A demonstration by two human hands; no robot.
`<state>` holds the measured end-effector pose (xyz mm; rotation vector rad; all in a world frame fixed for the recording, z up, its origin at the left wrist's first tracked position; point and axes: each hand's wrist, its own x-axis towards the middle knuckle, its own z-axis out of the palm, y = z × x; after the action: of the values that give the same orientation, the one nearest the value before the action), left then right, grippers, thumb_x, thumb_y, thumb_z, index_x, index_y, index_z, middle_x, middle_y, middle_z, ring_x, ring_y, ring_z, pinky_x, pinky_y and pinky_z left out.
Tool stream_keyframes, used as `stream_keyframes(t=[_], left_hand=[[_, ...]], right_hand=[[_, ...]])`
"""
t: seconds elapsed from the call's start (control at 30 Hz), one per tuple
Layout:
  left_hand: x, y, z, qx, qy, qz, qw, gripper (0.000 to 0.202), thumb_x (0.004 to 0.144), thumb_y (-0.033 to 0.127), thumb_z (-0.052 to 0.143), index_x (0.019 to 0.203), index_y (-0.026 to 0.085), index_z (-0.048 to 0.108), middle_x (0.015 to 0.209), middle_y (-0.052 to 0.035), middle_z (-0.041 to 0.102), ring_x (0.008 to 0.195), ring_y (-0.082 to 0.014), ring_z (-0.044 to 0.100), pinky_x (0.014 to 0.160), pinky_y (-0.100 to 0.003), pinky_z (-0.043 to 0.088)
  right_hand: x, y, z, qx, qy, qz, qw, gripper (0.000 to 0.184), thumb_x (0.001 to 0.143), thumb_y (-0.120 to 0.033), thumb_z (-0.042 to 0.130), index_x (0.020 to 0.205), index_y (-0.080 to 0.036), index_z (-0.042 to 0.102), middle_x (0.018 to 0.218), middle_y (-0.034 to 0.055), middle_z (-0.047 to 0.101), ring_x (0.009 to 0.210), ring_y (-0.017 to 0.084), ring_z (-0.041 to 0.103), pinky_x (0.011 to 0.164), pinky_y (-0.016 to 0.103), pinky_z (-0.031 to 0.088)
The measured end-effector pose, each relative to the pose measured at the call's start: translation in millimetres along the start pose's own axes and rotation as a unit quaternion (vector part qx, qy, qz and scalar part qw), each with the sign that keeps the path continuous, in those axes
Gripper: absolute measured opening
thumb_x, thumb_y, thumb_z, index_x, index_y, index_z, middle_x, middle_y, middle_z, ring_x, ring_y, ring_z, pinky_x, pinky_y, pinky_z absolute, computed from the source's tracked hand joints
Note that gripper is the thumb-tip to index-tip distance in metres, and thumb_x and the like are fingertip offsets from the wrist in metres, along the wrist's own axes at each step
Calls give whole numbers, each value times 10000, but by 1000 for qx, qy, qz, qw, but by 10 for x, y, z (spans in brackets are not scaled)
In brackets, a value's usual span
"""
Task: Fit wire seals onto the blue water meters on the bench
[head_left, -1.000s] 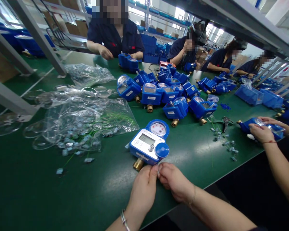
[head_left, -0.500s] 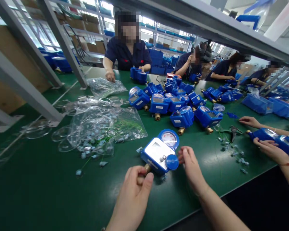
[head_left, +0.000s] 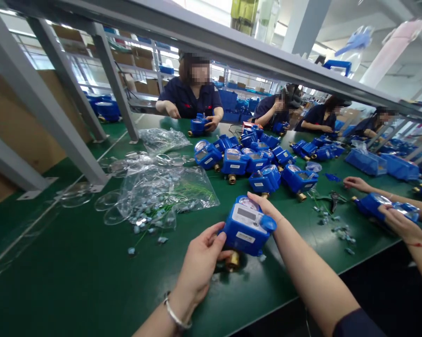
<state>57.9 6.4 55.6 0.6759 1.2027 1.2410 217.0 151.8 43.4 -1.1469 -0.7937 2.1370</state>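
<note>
A blue water meter (head_left: 246, 229) with a white display face and a brass fitting (head_left: 232, 260) underneath stands tipped up on the green table (head_left: 74, 281). My left hand (head_left: 201, 262) grips its left side, thumb against the blue body. My right hand (head_left: 267, 211) reaches over its far right top, fingers curved on the housing by the dial.
Clear plastic bags (head_left: 162, 192) of small seals and green wires lie to the left. A cluster of blue meters (head_left: 253, 161) sits behind. A co-worker's hands (head_left: 393, 215) hold a meter at the right; pliers (head_left: 332, 199) lie near. Other people sit across the table.
The meter lay flat with my hands beside it; now both hands hold it and it is tilted up onto its edge. The view has lifted upward.
</note>
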Motion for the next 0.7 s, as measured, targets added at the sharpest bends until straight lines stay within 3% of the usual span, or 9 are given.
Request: stream_keyframes(t=[0.17,0.3,0.4,0.5,0.6,0.7], left_hand=[[-75,317,86,-8,24,24,999,434,697,317,687,1068,107,604,747,-61,654,616,-137,577,483,-205,493],[-187,427,-124,-8,19,33,999,464,684,367,696,1052,98,612,667,-34,633,568,-114,542,466,-183,461],[-384,380,-553,27,18,29,999,460,713,368,673,1083,105,594,665,-28,639,551,-100,531,498,-182,450],[-641,289,-1166,63,32,14,997,418,718,372,666,1032,100,623,645,-24,631,537,-90,510,485,-171,410],[-852,247,-1813,55,67,-2,996,370,690,403,678,910,105,667,648,-36,637,526,-98,513,471,-183,387],[-978,317,-2406,49,147,-5,988,344,594,369,745,787,92,675,628,-58,639,510,-133,538,481,-229,417]], right_hand=[[-231,-52,214,19,-12,50,998,353,905,-301,322,846,-78,588,695,93,673,636,188,651,677,328,514],[-408,176,428,29,-13,43,999,400,904,-332,293,813,-82,591,687,88,671,645,177,643,702,314,502],[-594,530,655,20,-24,29,999,414,881,-446,344,880,-117,595,736,63,677,705,167,638,737,300,492],[-796,980,963,-43,3,38,998,511,780,-595,465,1045,-172,576,906,69,678,804,202,631,706,325,495],[-940,1414,1357,-117,-67,61,989,617,702,-581,582,1222,-275,456,1123,47,612,955,232,596,736,337,487],[-965,1713,1828,-200,-127,53,970,751,627,-601,645,1266,-284,409,1189,67,570,968,251,583,692,314,478]])
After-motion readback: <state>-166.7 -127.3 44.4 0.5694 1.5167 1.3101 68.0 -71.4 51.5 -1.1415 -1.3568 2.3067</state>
